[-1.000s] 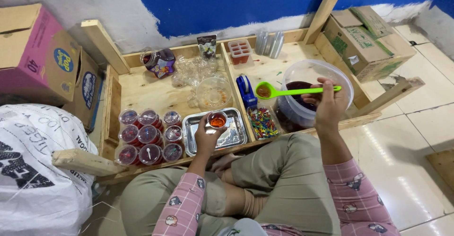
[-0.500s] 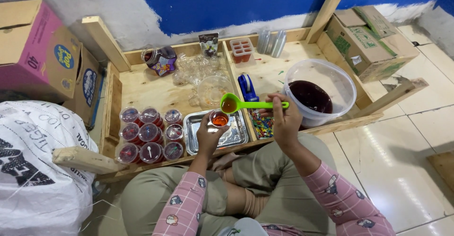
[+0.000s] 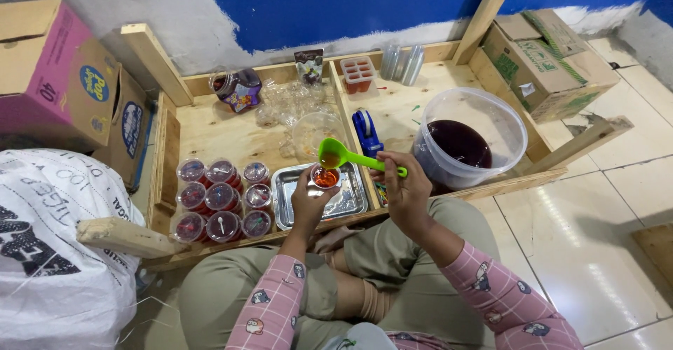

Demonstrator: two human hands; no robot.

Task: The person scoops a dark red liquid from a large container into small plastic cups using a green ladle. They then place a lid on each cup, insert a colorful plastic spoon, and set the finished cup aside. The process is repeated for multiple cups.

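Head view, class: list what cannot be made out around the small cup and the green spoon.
- Small cup: its lower wall, hidden by the left hand.
- Green spoon: handle end, hidden inside the right hand.
- Coloured bits tray: mostly hidden behind that hand.
- Sealed cups: contents too small to tell.

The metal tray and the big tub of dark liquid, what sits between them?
In the head view, a container of coloured sticks, mostly hidden by the right hand, lies between the metal tray and the tub.
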